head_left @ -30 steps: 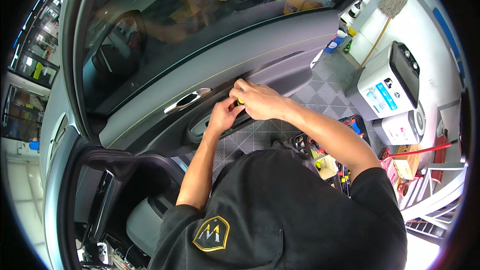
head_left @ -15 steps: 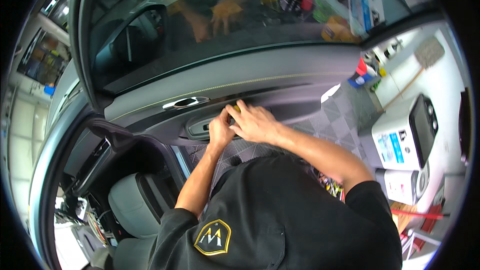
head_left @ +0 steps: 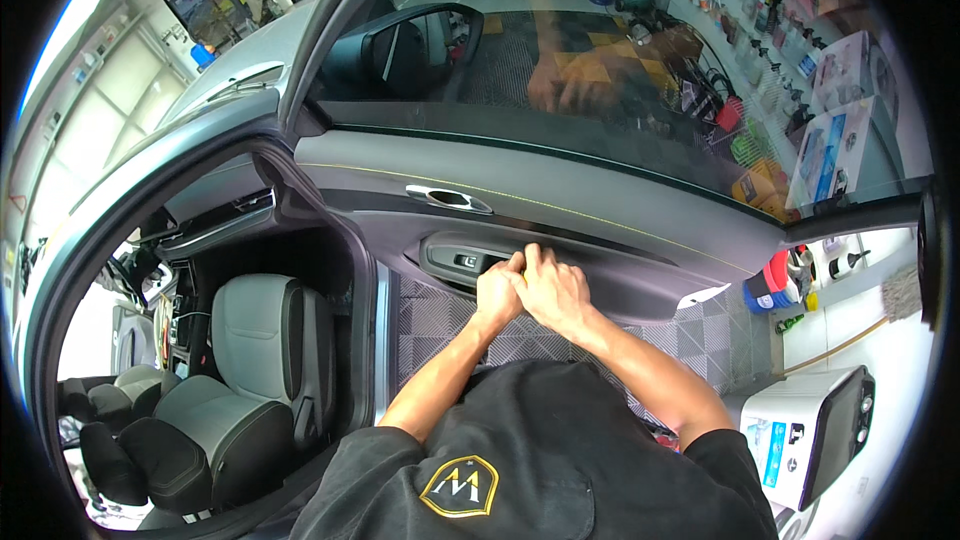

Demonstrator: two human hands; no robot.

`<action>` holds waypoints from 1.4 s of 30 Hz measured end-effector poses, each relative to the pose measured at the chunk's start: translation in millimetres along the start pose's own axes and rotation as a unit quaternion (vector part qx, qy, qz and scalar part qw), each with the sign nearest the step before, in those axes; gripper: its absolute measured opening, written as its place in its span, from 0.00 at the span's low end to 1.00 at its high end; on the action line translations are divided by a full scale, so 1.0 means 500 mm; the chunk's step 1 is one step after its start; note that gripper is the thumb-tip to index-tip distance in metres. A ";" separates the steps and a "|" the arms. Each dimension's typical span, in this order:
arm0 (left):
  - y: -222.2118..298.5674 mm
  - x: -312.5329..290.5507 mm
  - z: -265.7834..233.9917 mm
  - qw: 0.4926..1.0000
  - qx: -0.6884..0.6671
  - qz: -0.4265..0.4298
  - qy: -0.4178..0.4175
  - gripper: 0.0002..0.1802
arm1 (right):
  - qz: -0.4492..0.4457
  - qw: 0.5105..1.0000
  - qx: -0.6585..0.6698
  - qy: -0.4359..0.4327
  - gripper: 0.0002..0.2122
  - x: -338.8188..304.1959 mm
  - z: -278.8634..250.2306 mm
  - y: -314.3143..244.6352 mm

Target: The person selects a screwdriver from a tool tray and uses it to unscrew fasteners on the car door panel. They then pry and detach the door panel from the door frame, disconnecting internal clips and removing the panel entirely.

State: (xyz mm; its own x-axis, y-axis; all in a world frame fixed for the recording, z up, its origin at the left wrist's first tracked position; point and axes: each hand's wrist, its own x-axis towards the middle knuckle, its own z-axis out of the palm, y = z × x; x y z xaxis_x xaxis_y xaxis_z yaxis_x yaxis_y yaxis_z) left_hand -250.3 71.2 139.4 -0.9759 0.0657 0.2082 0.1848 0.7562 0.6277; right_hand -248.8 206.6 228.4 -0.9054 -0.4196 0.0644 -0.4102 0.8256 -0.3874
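Note:
An opened car door's inner panel (head_left: 620, 202) lies before me, grey with a yellow stitched line. My left hand (head_left: 498, 293) and my right hand (head_left: 555, 290) meet at the rear part of its armrest (head_left: 445, 258), fingers curled and touching each other. A small yellow bit shows between them, mostly covered, and I cannot make out what it is. The window switch (head_left: 466, 261) sits on the armrest, left of my left hand. A chrome door handle (head_left: 450, 199) is above it, apart from both hands.
At the left, a grey seat (head_left: 255, 340) shows through the door opening. The window glass (head_left: 560, 70) above the panel carries reflections of hands and bottles. On the right stand a white boxy machine (head_left: 800, 440) and a blue and red bucket (head_left: 768, 285). Patterned tiles (head_left: 660, 345) cover the floor.
My view has shifted, showing more of the seat and the car's front. My hands have moved rearward along the armrest, away from the chrome handle, uncovering the window switch more. They stay together.

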 end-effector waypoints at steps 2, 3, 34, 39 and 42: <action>0.005 -0.006 -0.006 0.999 -0.019 0.030 -0.022 0.14 | 0.001 0.998 -0.033 -0.054 0.22 0.006 -0.005 0.006; 0.007 -0.007 -0.011 0.997 -0.040 0.063 -0.027 0.15 | 0.005 0.996 -0.050 -0.080 0.21 0.007 -0.006 0.010; -0.173 0.121 0.031 0.936 0.076 0.088 -0.331 0.16 | 0.248 0.920 0.151 0.262 0.15 -0.032 0.079 -0.074; -0.164 0.158 0.061 0.918 0.071 -0.007 -0.391 0.17 | 0.300 0.895 0.176 0.281 0.11 -0.058 0.098 -0.050; -0.143 0.139 0.051 0.940 0.045 -0.028 -0.337 0.16 | 0.327 0.883 0.155 0.299 0.09 -0.068 0.102 -0.039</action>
State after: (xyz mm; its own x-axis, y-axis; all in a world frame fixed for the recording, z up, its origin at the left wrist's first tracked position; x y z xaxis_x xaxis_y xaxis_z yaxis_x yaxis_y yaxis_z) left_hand -334.0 38.2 90.0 -0.8418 0.3979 -0.3649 0.1496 0.8214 0.5504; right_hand -204.4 185.3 186.7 -0.8719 0.4586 0.1715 0.1870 0.6357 -0.7489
